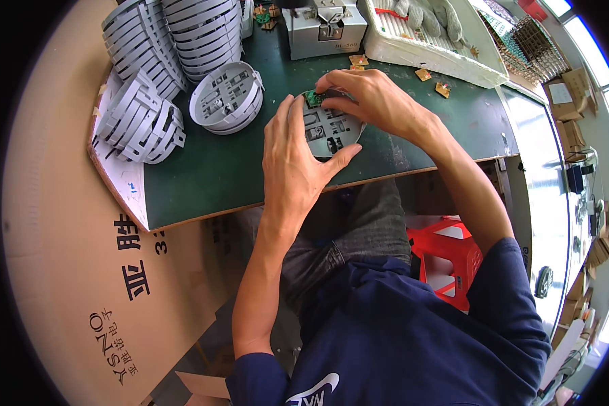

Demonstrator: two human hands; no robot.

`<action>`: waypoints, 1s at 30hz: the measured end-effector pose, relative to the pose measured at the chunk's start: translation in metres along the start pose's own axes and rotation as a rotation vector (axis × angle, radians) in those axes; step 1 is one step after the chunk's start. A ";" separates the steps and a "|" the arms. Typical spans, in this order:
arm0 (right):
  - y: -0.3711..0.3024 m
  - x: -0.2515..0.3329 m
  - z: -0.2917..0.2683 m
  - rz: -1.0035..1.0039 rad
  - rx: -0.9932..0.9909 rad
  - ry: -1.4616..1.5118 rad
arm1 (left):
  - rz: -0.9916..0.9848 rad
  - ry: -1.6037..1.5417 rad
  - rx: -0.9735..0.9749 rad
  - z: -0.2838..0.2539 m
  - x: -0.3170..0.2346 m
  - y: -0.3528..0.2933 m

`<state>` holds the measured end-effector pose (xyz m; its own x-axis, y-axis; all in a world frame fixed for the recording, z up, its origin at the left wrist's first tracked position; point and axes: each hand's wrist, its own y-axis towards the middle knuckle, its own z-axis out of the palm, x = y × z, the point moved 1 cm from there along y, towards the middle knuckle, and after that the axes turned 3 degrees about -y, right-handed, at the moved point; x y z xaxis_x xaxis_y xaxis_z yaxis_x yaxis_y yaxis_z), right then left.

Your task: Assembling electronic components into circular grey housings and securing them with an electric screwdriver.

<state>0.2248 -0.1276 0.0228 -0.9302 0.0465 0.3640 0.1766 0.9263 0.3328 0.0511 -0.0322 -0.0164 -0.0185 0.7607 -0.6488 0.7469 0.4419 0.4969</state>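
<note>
A round grey plastic housing (pixel 333 127) with many cut-outs lies on the green table top in front of me. My left hand (pixel 294 152) wraps its near left side, fingers along the left edge and thumb across the near edge. At the housing's far left sits a small green circuit board (pixel 312 99). My right hand (pixel 375 98) reaches over from the right, its thumb and index finger pinched at this board; the fingertips partly cover it. A dark part (pixel 333 144) shows in a cut-out near my left thumb.
Left of my hands stand another round housing (pixel 227 98) and tall stacks of grey housings (pixel 203 34). A grey metal machine (pixel 326 34) stands at the back. Small orange-brown boards (pixel 423 74) lie near a white tray (pixel 433 61) holding gloves. A red stool (pixel 446 254) is below the table.
</note>
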 end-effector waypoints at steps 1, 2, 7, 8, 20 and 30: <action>0.000 0.001 0.000 0.001 0.002 0.000 | -0.001 -0.002 0.001 0.000 0.000 0.000; 0.001 0.002 -0.001 0.004 0.012 -0.008 | -0.002 0.000 -0.001 0.000 0.000 0.000; 0.004 0.005 -0.002 -0.001 0.063 -0.069 | -0.011 0.004 0.006 -0.001 0.000 0.000; 0.005 0.005 -0.002 -0.012 0.058 -0.080 | -0.016 0.001 0.007 -0.001 -0.001 0.000; 0.004 -0.003 0.000 0.024 -0.134 0.010 | 0.021 0.089 0.028 -0.002 0.004 0.001; 0.126 0.030 -0.102 -0.009 -0.418 0.556 | 0.122 0.187 0.028 -0.001 0.001 0.006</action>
<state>0.2523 -0.0477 0.1644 -0.6493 -0.2619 0.7140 0.3828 0.6987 0.6044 0.0548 -0.0280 -0.0137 -0.0478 0.8837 -0.4655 0.7692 0.3299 0.5472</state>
